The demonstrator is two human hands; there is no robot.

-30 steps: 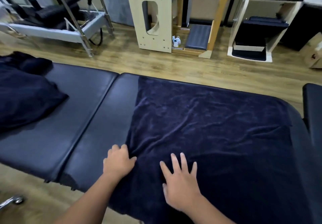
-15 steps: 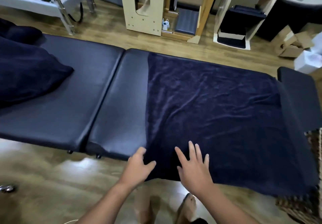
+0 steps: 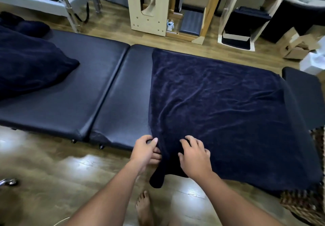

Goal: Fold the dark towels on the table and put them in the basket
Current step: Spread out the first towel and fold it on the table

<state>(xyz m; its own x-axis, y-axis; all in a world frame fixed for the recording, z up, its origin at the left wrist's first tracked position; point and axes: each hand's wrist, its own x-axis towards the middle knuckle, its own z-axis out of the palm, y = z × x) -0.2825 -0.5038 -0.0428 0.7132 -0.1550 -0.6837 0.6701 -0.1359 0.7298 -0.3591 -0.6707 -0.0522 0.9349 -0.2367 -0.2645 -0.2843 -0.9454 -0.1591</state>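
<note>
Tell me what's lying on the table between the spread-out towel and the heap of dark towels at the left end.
Nothing: the head view shows only bare black padding between the spread towel and the heap.

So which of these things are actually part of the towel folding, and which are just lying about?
Part of the job:
spread towel
towel pile
table
basket
left hand and right hand, both gripping the spread towel's near edge

Just lying about:
cardboard box
wooden stand
metal frame

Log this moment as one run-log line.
left hand: grips towel near-left corner | right hand: grips near edge | towel: spread on table | basket: right | fold: not started
</note>
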